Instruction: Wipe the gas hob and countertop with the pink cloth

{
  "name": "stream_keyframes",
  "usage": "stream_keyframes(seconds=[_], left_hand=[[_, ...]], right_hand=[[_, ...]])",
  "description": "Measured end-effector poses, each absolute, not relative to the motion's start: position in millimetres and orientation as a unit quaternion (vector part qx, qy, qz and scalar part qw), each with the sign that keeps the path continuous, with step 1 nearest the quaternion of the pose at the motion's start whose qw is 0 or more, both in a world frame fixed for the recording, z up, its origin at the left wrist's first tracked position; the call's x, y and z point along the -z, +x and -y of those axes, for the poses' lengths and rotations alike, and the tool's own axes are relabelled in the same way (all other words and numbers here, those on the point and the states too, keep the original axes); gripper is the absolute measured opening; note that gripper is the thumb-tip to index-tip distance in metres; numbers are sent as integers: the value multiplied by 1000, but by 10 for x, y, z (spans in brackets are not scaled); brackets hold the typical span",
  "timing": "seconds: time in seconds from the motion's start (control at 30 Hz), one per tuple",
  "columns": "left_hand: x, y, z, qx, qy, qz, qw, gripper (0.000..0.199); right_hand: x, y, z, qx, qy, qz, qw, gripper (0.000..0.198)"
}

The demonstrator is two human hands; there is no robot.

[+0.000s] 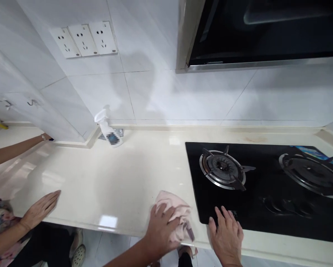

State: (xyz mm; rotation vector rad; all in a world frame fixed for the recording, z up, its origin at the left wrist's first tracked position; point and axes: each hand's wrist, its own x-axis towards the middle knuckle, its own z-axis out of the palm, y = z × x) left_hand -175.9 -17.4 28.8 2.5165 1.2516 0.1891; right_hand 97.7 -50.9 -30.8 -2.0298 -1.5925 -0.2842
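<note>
My left hand (163, 228) is closed over a crumpled pale pink cloth (175, 207) near the counter's front edge. The cloth lies on the cream countertop (144, 174), left of the black gas stove (255, 207), and part of it is hidden under my fingers. My right hand (227, 237) lies flat with fingers spread, its fingertips on the stove's front left corner and its palm over the counter edge. Further back, by the wall, a white spray bottle (108, 129) stands tilted in view, with a small silvery packet (118, 132) behind it.
At the left, a co-worker's hand (41, 211) rests on the counter; their other arm (18, 150) reaches behind the wall corner. Two burners with metal supports (222, 168) rise from the stove. A dark range hood (266, 33) hangs above. Wall sockets (84, 40) are at the upper left.
</note>
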Motion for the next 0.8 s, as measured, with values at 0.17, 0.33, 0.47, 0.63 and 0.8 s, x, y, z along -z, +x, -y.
stream_keyframes(seconds=[0.17, 0.33, 0.47, 0.63, 0.8], left_hand=[[-394, -2628, -100, -51, 766, -635, 81, 58], [-621, -2671, -1161, -91, 684, -723, 21, 53], [-790, -2202, -2091, -96, 664, -740, 48, 53], [-838, -1316, -2952, -106, 681, -720, 79, 54], [-690, -477, -2720, -106, 756, -637, 110, 52]], right_hand=[[270, 926, 488, 128, -751, 589, 268, 53], [248, 907, 466, 151, -741, 599, 261, 55], [327, 952, 473, 157, -741, 603, 251, 55], [482, 1029, 475, 172, -735, 615, 228, 61], [554, 1057, 459, 185, -730, 613, 241, 64]])
